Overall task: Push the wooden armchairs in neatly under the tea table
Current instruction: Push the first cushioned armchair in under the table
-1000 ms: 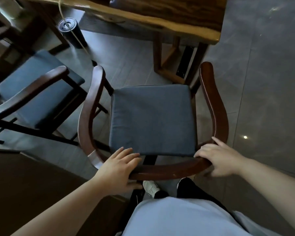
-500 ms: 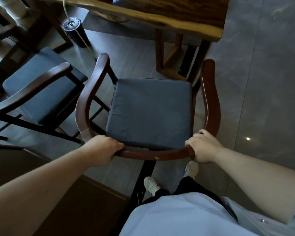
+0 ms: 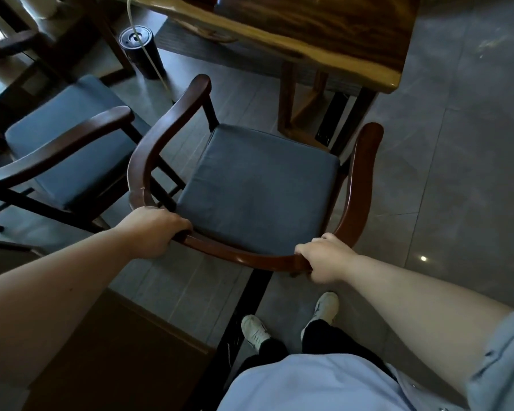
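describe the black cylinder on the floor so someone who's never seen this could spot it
Start at the wooden tea table along the top of the view, then look down to the floor left of its legs. There, beyond the blue-cushioned armchair that both hands grip, stands the black cylinder. It is the only upright round thing there, and a pale cord runs across its top.

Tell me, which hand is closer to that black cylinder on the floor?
Left. The left hand grips the armchair rail on the side below the black cylinder; the right hand grips the rail's far side.

tea room — slab-wood tea table [image 3: 324, 34], cushioned armchairs [image 3: 258, 188], tiled floor [image 3: 457, 173]
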{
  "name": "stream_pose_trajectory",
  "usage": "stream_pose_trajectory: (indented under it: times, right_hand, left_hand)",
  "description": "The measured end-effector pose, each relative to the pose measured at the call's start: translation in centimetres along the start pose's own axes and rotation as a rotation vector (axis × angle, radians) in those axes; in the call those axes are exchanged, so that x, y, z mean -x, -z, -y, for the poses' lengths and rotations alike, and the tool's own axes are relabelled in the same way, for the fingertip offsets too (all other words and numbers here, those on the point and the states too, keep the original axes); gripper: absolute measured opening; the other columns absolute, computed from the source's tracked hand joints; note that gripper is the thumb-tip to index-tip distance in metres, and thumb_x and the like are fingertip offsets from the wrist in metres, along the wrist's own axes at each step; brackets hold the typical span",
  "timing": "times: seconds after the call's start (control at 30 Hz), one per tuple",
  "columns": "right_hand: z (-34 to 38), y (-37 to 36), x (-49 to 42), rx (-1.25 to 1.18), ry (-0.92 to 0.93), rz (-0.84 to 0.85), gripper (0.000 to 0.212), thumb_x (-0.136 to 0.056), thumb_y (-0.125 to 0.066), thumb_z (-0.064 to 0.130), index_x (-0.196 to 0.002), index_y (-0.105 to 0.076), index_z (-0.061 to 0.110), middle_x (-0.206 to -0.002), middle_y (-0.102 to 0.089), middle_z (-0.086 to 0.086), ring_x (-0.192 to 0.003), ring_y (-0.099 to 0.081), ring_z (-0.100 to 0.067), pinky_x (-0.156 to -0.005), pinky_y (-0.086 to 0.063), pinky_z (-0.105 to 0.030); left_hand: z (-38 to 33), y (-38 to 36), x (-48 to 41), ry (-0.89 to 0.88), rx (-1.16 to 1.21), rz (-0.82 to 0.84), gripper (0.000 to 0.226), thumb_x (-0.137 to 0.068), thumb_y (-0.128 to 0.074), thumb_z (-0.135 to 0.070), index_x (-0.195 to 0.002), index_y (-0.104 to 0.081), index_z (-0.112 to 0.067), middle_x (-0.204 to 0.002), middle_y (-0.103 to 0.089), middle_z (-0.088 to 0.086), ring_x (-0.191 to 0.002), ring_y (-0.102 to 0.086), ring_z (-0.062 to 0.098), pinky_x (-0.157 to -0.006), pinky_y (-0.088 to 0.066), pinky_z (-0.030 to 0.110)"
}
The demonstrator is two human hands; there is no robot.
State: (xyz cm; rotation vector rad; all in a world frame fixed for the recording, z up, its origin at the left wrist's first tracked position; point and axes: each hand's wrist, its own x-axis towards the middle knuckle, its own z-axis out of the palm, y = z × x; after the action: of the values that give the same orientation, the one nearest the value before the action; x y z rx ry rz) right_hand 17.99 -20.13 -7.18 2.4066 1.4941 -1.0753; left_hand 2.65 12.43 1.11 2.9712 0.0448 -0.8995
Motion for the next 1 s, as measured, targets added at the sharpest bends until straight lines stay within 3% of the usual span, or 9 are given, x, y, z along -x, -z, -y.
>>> stream_pose_trajectory:
  times: [0.17, 0.4, 0.6, 0.8, 0.9, 1.0]
  right_hand:
    - [-3.4, 0.9, -0.5, 0.157, 0.144, 0.012, 0.023, -0.072, -0.065, 0.034, -0.092, -0.057, 0.025, -0.088, -0.063, 0.005, -0.09, -0.06, -0.02, -0.084, -0.044, -0.037]
    - [-8.4, 3.4, -1.9, 0.425, 0.331, 0.106, 0.047, -0.067, -0.067, 0.058, -0.097, -0.052, 0.025, -0.091, -0.065, 0.003, -0.086, -0.064, -0.023, -0.08, -0.049, -0.038]
    - [-10.1, 4.5, -2.8, 0.542, 0.436, 0.129, 0.054, -0.066, -0.065, 0.064, -0.097, -0.054, 0.021, -0.093, -0.069, -0.002, -0.087, -0.067, -0.027, -0.071, -0.052, -0.037]
    - [-13.3, 5.6, -2.8, 0.543, 0.375, 0.206, 0.053, -0.065, -0.067, 0.063, -0.098, -0.055, 0.023, -0.096, -0.068, 0.002, -0.094, -0.064, -0.023, -0.09, -0.044, -0.04]
    - [-15.9, 7.0, -2.6, 0.585, 0.315, 0.226, 0.054, -0.062, -0.07, 0.061, -0.099, -0.055, 0.024, -0.1, -0.068, 0.001, -0.097, -0.063, -0.022, -0.091, -0.042, -0.038]
    - [-18.0, 8.1, -2.6, 0.597, 0.293, 0.233, 0.053, -0.062, -0.071, 0.058, -0.1, -0.054, 0.024, -0.101, -0.067, 0.001, -0.099, -0.062, -0.022, -0.091, -0.04, -0.038]
  left_hand:
    - [-3.6, -1.2, 0.5, 0.057, -0.048, -0.093, 0.041, -0.083, -0.056, -0.023, -0.122, -0.054, -0.038, -0.117, -0.062, -0.014, -0.116, -0.052, 0.014, -0.104, -0.034, 0.038]
    - [-12.4, -1.5, -2.6, 0.036, 0.009, -0.108, 0.024, -0.086, -0.047, -0.031, -0.107, -0.058, -0.037, -0.099, -0.064, -0.012, -0.096, -0.061, 0.015, -0.077, -0.047, 0.032]
    - [-11.8, -2.7, -2.6, 0.089, 0.037, -0.126, 0.038, -0.073, -0.042, -0.034, -0.105, -0.061, -0.039, -0.1, -0.068, -0.016, -0.1, -0.062, 0.01, -0.083, -0.047, 0.034]
    - [-14.6, -1.4, -4.7, 0.109, 0.106, -0.095, 0.036, -0.073, -0.042, -0.032, -0.103, -0.061, -0.034, -0.099, -0.068, -0.011, -0.097, -0.063, 0.015, -0.08, -0.049, 0.035]
    - [-17.1, 0.4, -6.6, 0.094, 0.099, -0.114, 0.027, -0.075, -0.047, -0.03, -0.098, -0.061, -0.03, -0.096, -0.068, -0.009, -0.092, -0.064, 0.019, -0.074, -0.049, 0.031]
    - [-18.9, 2.3, -8.2, 0.097, 0.06, -0.094, 0.026, -0.077, -0.047, -0.028, -0.1, -0.06, -0.029, -0.098, -0.067, -0.007, -0.094, -0.064, 0.021, -0.066, -0.039, 0.03]
